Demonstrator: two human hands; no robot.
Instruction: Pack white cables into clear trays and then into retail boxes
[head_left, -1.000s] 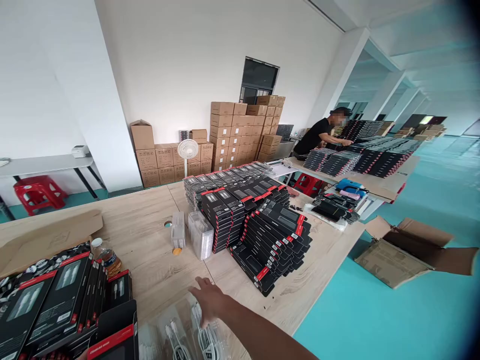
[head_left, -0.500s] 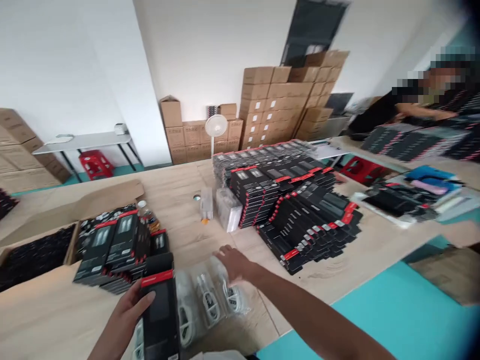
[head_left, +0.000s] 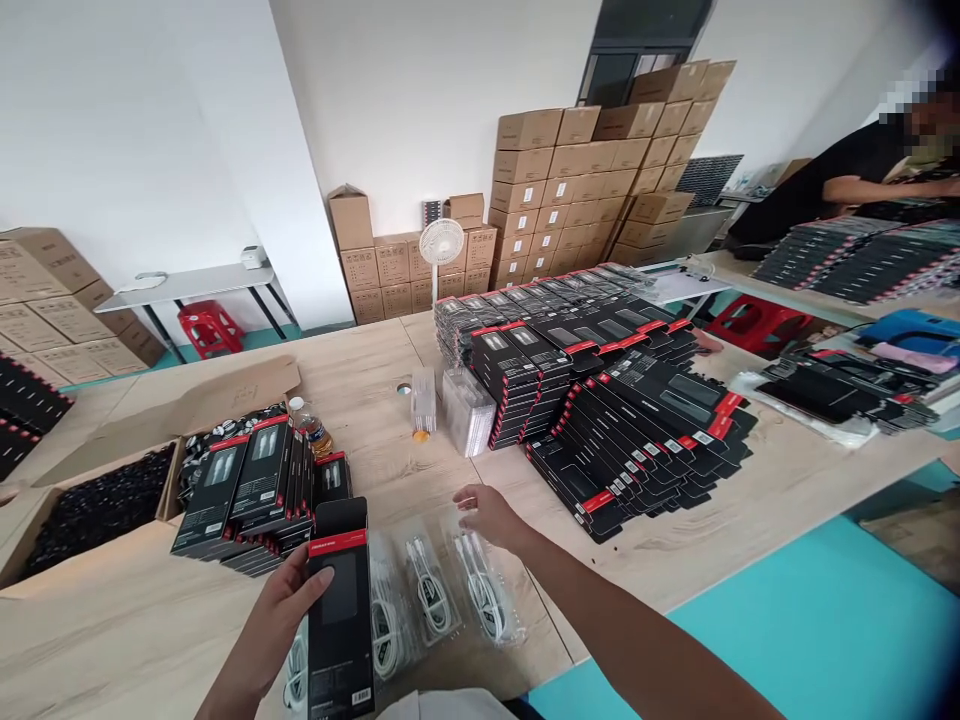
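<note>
A black box with a red band (head_left: 340, 625) stands upright in my left hand (head_left: 289, 600), its top flap raised. My right hand (head_left: 487, 515) is over the top end of the rightmost clear-bagged white cable (head_left: 484, 595); its fingers are curled, and whether they pinch the bag is unclear. Two more bagged cables, a middle one (head_left: 431, 595) and a left one (head_left: 386, 620), lie between the hands. Part of another white cable (head_left: 296, 672) shows behind the box.
Stacked black boxes (head_left: 255, 480) and a bottle (head_left: 311, 428) stand left, beside a carton of small black items (head_left: 97, 510). Clear plastic trays (head_left: 469, 410) adjoin fanned flat boxes (head_left: 645, 430). A small fan (head_left: 442, 243) stands behind. A person in black (head_left: 832, 180) works at far right.
The view has shifted, so most things appear farther right or left than before. My left hand keeps its hold on the box. My right hand's fingers have curled more above the rightmost bag.
</note>
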